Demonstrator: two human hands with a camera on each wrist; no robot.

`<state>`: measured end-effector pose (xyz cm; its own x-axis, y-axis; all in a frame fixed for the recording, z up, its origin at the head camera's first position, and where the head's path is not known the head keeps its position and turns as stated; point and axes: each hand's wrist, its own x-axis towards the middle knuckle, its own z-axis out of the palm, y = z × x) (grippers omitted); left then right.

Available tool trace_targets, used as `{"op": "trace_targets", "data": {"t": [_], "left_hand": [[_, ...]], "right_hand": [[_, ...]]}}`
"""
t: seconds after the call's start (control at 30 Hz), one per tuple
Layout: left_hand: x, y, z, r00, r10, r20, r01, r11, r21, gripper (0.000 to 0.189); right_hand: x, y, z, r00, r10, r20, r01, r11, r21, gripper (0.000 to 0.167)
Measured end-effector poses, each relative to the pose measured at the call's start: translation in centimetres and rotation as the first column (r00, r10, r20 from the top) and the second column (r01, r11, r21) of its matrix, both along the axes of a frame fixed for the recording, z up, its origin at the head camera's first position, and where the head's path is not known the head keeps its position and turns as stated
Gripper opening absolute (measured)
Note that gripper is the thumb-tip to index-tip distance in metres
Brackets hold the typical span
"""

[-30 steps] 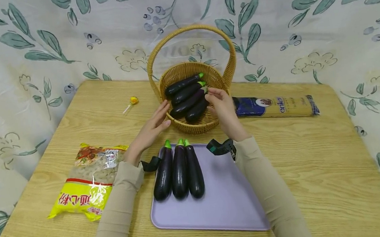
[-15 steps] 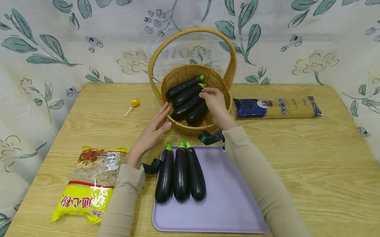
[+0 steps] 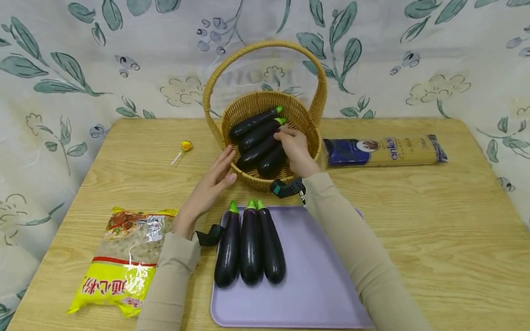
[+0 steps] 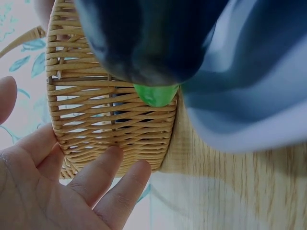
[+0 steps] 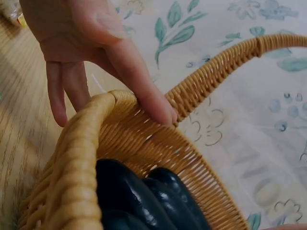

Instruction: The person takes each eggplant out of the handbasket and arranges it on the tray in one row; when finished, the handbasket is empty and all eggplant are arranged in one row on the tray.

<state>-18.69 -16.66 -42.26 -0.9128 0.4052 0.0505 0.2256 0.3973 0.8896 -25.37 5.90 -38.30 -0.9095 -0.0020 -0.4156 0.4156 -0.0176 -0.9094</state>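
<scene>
In the head view, a wicker basket (image 3: 255, 99) holds several dark purple eggplants (image 3: 252, 124) lying side by side. My right hand (image 3: 297, 150) reaches inside, its thumb and fingertips pinching the stem end of the third eggplant (image 3: 255, 154); the hand hides that stem. My left hand (image 3: 206, 193) rests against the basket's left rim with extended fingers. In the left wrist view, its fingers (image 4: 98, 175) spread along the woven outer wall. Three more eggplants (image 3: 250, 249) lie in a row on a lilac tray (image 3: 318, 293), green stems pointing toward the basket.
A yellow bag of pasta (image 3: 121, 264) lies left of the tray, partly under my left forearm. Right of the basket is a long spaghetti packet (image 3: 388, 151). A yellow lollipop (image 3: 186, 146) sits at the back left. The basket's tall handle (image 3: 260, 45) arches overhead; a patterned curtain hangs behind.
My right hand has moved left and slightly down, from beside the third eggplant's stem to over it, covering it. The left hand stays at the rim. The eggplants look unmoved.
</scene>
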Motion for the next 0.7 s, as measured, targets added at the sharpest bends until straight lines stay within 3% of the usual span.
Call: {"op": "trace_targets", "data": {"t": [0.2,0.3,0.53,0.7], "left_hand": [[0.1,0.1,0.4,1.000,-0.004,0.021,0.004,1.000,0.004,0.059],[0.1,0.1,0.5,1.000,-0.006,0.028,0.006,1.000,0.011,0.059],[0.0,0.0,0.7,0.999,0.001,0.035,-0.001,1.000,0.012,0.058],[-0.3,0.0,0.6,0.999,-0.001,0.044,0.001,1.000,0.021,0.059]], "right_hand": [[-0.5,0.2,-0.9,0.994,0.012,0.106,-0.006,0.999,-0.051,0.043],[-0.7,0.0,-1.0,0.995,0.005,0.104,0.000,0.999,-0.044,0.047],[-1.2,-0.5,-1.0,0.993,0.041,0.111,-0.039,0.999,-0.021,0.074],[-1.4,-0.5,-1.0,0.993,0.028,0.118,-0.025,0.999,-0.024,0.076]]}}
